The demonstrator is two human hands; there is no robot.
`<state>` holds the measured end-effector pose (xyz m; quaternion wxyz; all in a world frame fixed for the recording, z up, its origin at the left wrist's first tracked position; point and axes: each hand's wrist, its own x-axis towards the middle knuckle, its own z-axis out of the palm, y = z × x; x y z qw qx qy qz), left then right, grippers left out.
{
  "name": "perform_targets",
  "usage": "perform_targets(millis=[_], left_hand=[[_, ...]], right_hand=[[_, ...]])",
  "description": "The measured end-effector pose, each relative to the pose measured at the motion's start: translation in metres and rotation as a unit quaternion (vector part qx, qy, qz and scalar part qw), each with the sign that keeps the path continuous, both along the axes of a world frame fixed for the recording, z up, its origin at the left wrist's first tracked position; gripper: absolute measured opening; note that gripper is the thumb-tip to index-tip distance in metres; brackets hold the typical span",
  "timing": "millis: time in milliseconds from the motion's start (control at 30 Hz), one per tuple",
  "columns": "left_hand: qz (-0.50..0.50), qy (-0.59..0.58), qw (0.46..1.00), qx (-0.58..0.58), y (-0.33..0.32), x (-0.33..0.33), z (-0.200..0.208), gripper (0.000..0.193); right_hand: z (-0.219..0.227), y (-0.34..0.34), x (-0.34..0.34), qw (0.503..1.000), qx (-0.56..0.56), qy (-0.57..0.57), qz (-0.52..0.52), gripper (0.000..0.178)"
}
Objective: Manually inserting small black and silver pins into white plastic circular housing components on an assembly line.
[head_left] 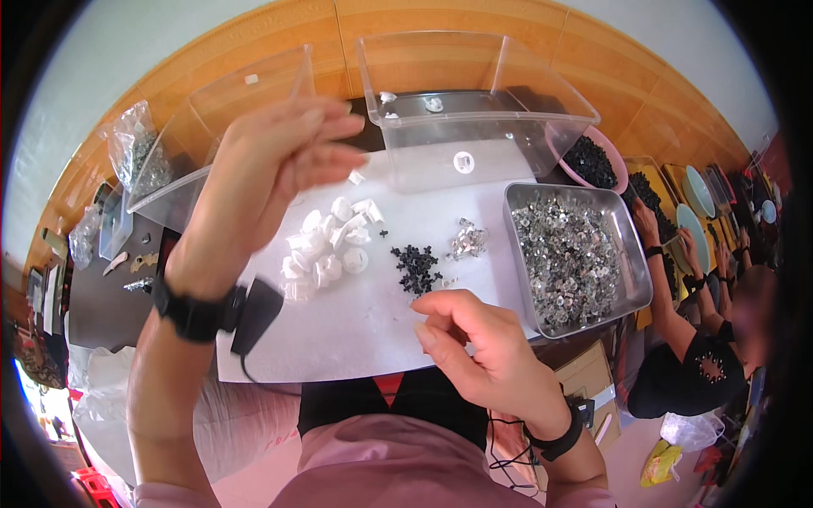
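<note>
My left hand (284,152) is raised over the far left of the white work sheet (339,347), its fingers stretched and partly blurred, with nothing visible in them. Just below the fingertips is a small white plastic part (356,177). Near the sheet's front edge, my right hand (483,343) has its thumb and index finger apart and the other fingers curled, with no item showing between them. Just beyond it lies a heap of small black cross-shaped parts (416,269). A pile of white plastic caps (326,241) sits left of that heap, and a small cluster of shiny clear-and-metal pieces (468,240) to its right.
A metal tray (635,284) full of shiny small parts stands at the right. Behind the sheet is a clear plastic bin (483,114) with a few white parts, and another clear bin (199,110) stands left. A pink basin (620,161) holds black parts. Other people (690,360) work at right.
</note>
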<state>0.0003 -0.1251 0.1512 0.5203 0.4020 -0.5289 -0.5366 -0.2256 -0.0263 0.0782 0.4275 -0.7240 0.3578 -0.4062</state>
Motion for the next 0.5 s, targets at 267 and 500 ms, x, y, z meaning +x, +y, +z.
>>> perform_targets(millis=[267,500], left_hand=[[-0.006,-0.111,0.983,0.144,0.093,0.009,-0.043,0.038],[-0.105,-0.124,0.962,0.219,0.112,0.007,-0.058,0.033]], right_hand=[[-0.023,-0.005,0.016,0.999,0.022,0.034,0.027,0.016],[-0.031,-0.005,0.016,0.999,-0.001,0.026,0.031,0.014]])
